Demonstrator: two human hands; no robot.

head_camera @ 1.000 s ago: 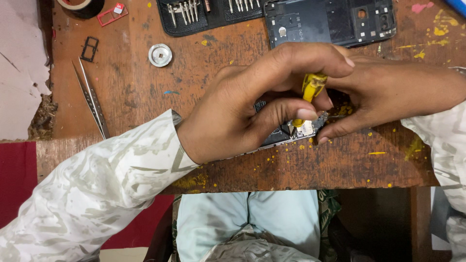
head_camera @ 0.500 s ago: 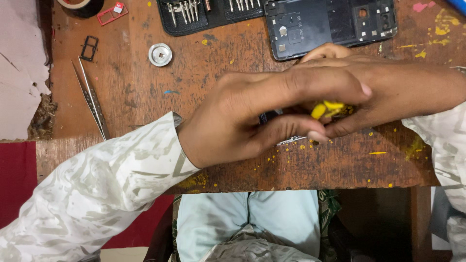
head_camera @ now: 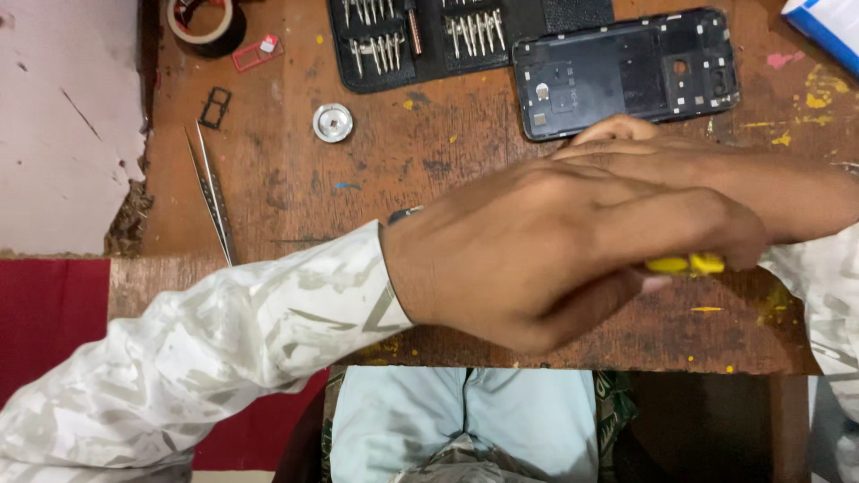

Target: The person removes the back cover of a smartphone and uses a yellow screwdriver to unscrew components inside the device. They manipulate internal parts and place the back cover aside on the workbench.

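The left hand (head_camera: 555,259) is closed around a yellow tool (head_camera: 684,264) at the surface's (head_camera: 295,192) front edge, hiding the right hand's (head_camera: 716,183) grip, so working blind there probably risks a slip.

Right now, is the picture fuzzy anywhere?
Head view: the left hand fills the frame and looks soft, its yellow tool smeared; the tweezers, the phone frame and the wooden table stay sharper under even, warm light.
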